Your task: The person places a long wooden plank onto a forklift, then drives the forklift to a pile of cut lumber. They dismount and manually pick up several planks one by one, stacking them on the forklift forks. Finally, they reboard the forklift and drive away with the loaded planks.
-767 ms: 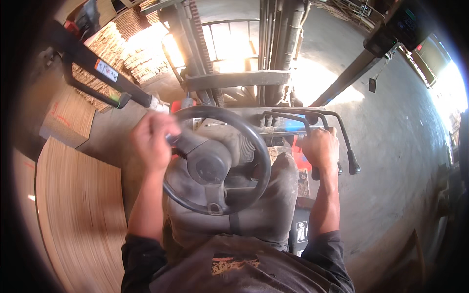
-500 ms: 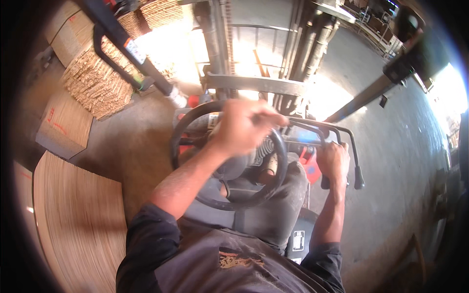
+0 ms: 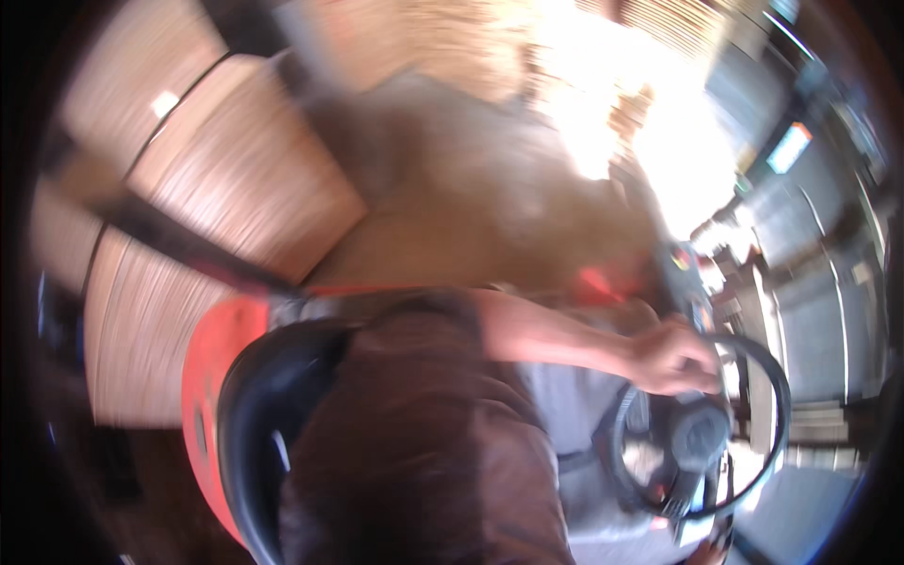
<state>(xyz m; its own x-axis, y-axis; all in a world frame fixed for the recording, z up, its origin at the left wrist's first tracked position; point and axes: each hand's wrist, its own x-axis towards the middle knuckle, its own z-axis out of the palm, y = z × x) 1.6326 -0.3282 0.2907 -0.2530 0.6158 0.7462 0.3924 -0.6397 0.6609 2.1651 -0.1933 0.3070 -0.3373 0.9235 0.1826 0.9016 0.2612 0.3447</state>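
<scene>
My left hand (image 3: pixel 673 358) is at the rim of a black steering wheel (image 3: pixel 780 405), its fingers curled closed over it. The left forearm stretches across to the wheel from my dark shirt. At the lower edge, below the wheel, a small blurred skin-coloured patch may be part of my right hand; its fingers cannot be made out. The forklift's black seat (image 3: pixel 247 414) and red body panel (image 3: pixel 200 377) show behind my back. Motion smears much of the picture.
Large stacks of wood sheets (image 3: pixel 245 169) stand close beside the vehicle, beyond a dark post (image 3: pixel 179 231). Rougher stacked wood (image 3: pixel 452 47) lies farther off across the concrete floor (image 3: pixel 471 169). Strong light glares at the upper right.
The view has swung sharply to my left, putting the wheel at the right side of the picture. The levers and mast have left view. My left hand is still at the wheel.
</scene>
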